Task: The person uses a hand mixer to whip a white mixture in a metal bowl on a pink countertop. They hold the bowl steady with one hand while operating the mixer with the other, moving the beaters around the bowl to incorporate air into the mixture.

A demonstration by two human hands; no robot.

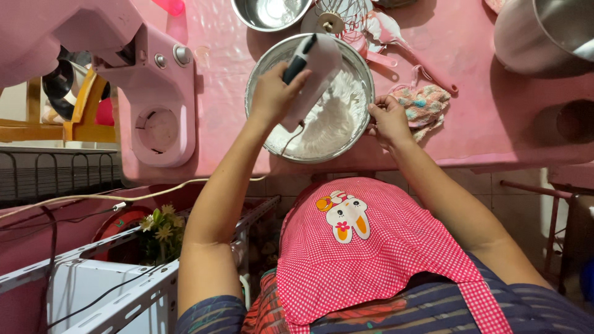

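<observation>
I look down at the pink desk (482, 124) and see mixing going on. My left hand (275, 93) has its grip closed around the handle of a white hand mixer (315, 71). The mixer tips down into a round metal bowl (263, 62) that sits in the middle of the desk. The bowl is full of fluffy white cream (328, 120). My right hand (390, 120) has its grip closed on the bowl's rim at about 3 o'clock, so the bowl stays put.

I think the step in hand is whipping the cream. The next move, I think, calls for a firm hold on the rim while the mixer goes round inside the bowl, kept low so nothing splashes out.

At 9 o'clock from the bowl stands a big pink stand mixer (154, 80). A knitted cloth (424, 105) lies just beside my right hand. A smaller metal bowl (269, 13) sits at 12 o'clock.
</observation>
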